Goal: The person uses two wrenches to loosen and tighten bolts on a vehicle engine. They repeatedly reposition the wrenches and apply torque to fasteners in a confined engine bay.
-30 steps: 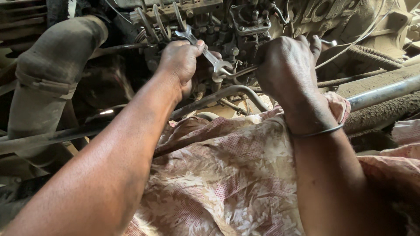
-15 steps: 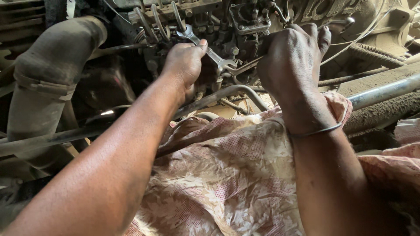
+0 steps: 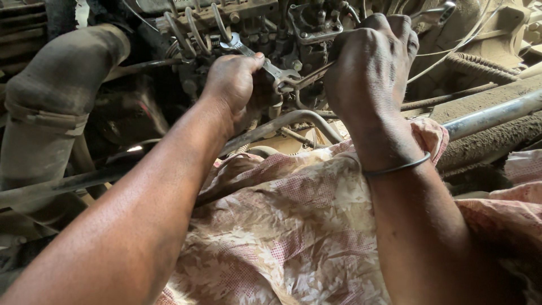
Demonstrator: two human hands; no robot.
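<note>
I look down into a grimy engine (image 3: 305, 28) with metal fuel pipes (image 3: 192, 28). My left hand (image 3: 234, 82) is closed around a steel spanner (image 3: 274, 70) whose shaft slants down to the right, its open jaw at a fitting by the pump. My right hand (image 3: 372, 68) is fisted around a second steel tool (image 3: 435, 12). One end of it sticks out above my fingers, and a thin shaft runs out left toward the same fitting. A thin dark bangle (image 3: 398, 168) circles my right wrist.
A pink-and-cream patterned cloth (image 3: 293, 226) lies draped over the engine bay edge under my forearms. A thick dusty rubber hose (image 3: 51, 96) stands at the left. A curved steel pipe (image 3: 282, 121) passes under my hands, and a grey bar (image 3: 491, 116) and corrugated hose (image 3: 480, 65) run at the right.
My right hand has risen and closed into a fist on its tool beside the pump. My left hand and its spanner have stayed at almost the same spot.
</note>
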